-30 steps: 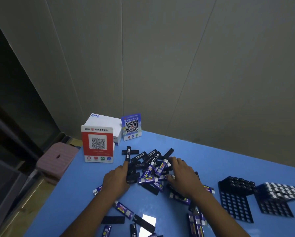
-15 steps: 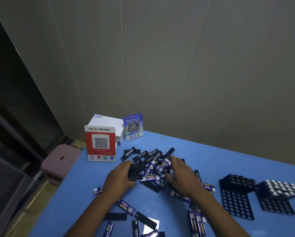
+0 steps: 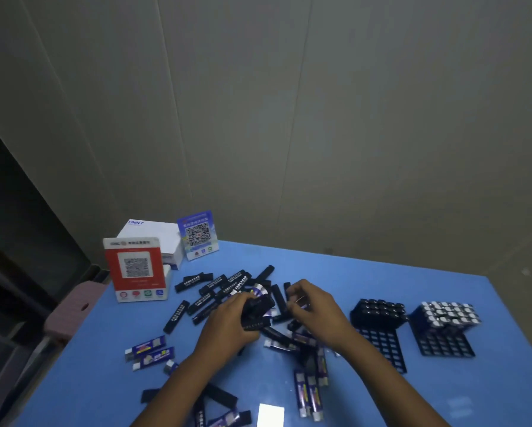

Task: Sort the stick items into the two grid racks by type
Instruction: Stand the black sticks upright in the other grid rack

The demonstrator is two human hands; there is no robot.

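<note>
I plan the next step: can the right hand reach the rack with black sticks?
Probably yes: the right hand lies just beside the rack with black sticks, with only bare blue table between.

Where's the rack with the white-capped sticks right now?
Head view, far right of the blue table: the white-capped rack sits just right of the black-stick rack, beyond the right hand.

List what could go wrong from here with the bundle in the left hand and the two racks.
1. The left hand grips several black sticks at once; one may slip out.
2. Black and blue sticks lie mixed in the pile, so a blue one could get gathered in.
3. The black-filled rack stands beside the white-capped rack; wrong-rack placement is possible.
</note>
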